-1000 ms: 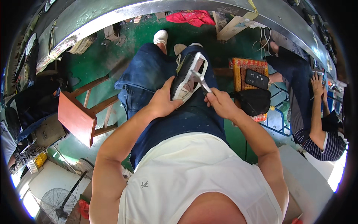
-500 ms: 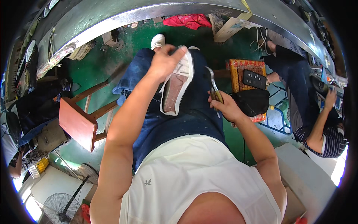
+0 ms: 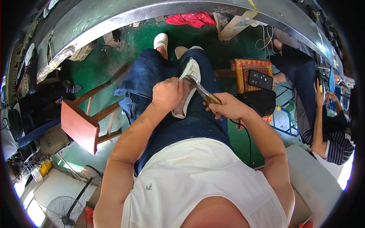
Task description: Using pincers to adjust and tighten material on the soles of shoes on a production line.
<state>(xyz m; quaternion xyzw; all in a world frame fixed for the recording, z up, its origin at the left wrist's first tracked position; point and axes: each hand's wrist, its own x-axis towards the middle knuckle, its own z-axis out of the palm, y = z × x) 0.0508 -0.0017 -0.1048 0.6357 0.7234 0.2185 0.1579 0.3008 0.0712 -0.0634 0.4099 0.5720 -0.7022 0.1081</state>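
Across my lap lies a shoe upper on a last (image 3: 181,108), sole side up, with a brownish bottom and a pale edge folded around it. My left hand (image 3: 167,94) is closed against its left edge, fingers curled in and partly hidden. In my right hand (image 3: 227,106) is a pair of lasting pincers (image 3: 205,94) with yellowish handles. Their curved metal head reaches over the middle of the shoe, close to my left hand; whether the jaws grip its edge I cannot tell.
A metal-edged bench (image 3: 159,10) curves across the far side. To the right, a phone (image 3: 260,79) and a black pouch (image 3: 260,102) rest on a beaded seat (image 3: 243,76). A wooden stool (image 3: 80,125) stands left, a fan (image 3: 64,212) lower left. Another person (image 3: 323,133) works at right.
My left hand has moved from the toe down to the shoe's left edge and closed. My right hand has brought the pincers left over the shoe, which has shifted and tilted slightly.
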